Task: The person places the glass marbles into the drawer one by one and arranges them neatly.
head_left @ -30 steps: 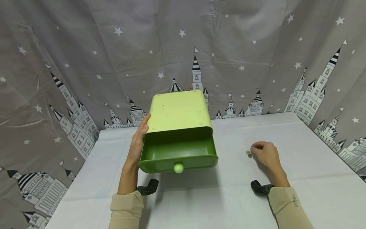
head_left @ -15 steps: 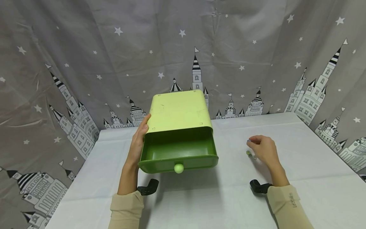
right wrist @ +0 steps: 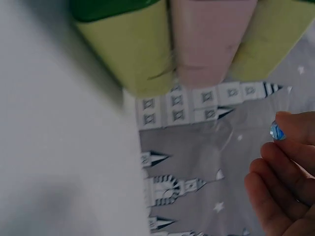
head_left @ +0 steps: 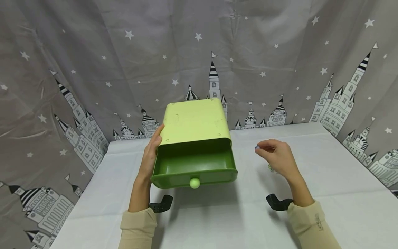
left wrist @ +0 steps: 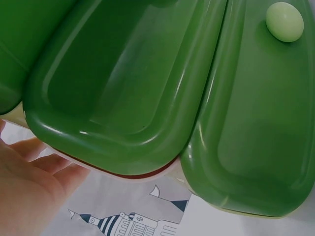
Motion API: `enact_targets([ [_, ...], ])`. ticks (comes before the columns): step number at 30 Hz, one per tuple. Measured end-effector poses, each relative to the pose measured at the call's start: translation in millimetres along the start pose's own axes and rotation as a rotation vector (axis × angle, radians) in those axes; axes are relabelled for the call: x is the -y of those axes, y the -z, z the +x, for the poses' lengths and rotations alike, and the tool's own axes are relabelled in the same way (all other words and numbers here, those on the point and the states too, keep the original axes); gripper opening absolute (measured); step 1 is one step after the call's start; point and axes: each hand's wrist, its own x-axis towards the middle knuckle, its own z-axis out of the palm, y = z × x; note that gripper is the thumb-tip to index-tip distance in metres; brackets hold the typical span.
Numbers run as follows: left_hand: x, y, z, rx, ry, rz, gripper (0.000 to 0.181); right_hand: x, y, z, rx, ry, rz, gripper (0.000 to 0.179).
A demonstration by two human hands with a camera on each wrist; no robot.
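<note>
A small drawer unit with a yellow top (head_left: 196, 119) stands mid-table, and its top green drawer (head_left: 194, 160) is pulled out, with nothing seen inside. Along the unit's left side lies my left hand (head_left: 150, 155), fingers stretched out against the wall. To the right of the unit, my right hand (head_left: 278, 157) is raised above the cloth, pinching a blue glass marble (right wrist: 276, 131) between thumb and fingertip. Greenish glass marbles (head_left: 270, 167) lie on the cloth, partly hidden behind that hand.
A white cloth (head_left: 205, 221) covers the table, and a grey curtain (head_left: 130, 69) printed with castles and stars hangs behind. Lower down, the unit has a pink section (right wrist: 211, 44) between yellow ones. Another green drawer (left wrist: 266, 113) shows a pale round knob (left wrist: 284, 22).
My right hand has lifted the blue marble from beside the greenish ones and carried it left and away from me, nearer the unit. My left hand stays in place.
</note>
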Motion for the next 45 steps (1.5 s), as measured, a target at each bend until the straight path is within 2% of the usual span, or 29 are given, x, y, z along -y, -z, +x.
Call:
enact_targets([
  [8,1.0,0.8,0.0,-0.005,-0.003,0.005,0.054,35,2,-4.7,-0.032,0.112,0.07,0.015],
  [16,1.5,1.3,0.3,0.001,-0.003,-0.009,0.055,70,-1,-15.2,-0.051,0.171,0.229,0.012],
  [26,-1.1,0.0,0.1,-0.005,-0.008,-0.006,0.053,104,-16,-30.7,-0.003,0.266,0.336,0.015],
  [31,-1.1,-0.3,0.6,-0.002,-0.013,-0.006,0.053,114,-20,-36.4,-0.028,0.329,0.304,0.017],
  [33,-0.7,-0.1,0.6,-0.002,-0.016,-0.008,0.053,117,-23,-37.8,-0.027,0.345,0.326,0.017],
  [39,1.0,1.4,0.2,-0.003,-0.02,-0.007,0.054,116,-33,-39.6,0.011,0.329,0.396,0.017],
  [45,1.5,0.6,0.9,0.004,-0.019,-0.02,0.054,115,-35,-39.9,0.016,0.324,0.372,0.016],
])
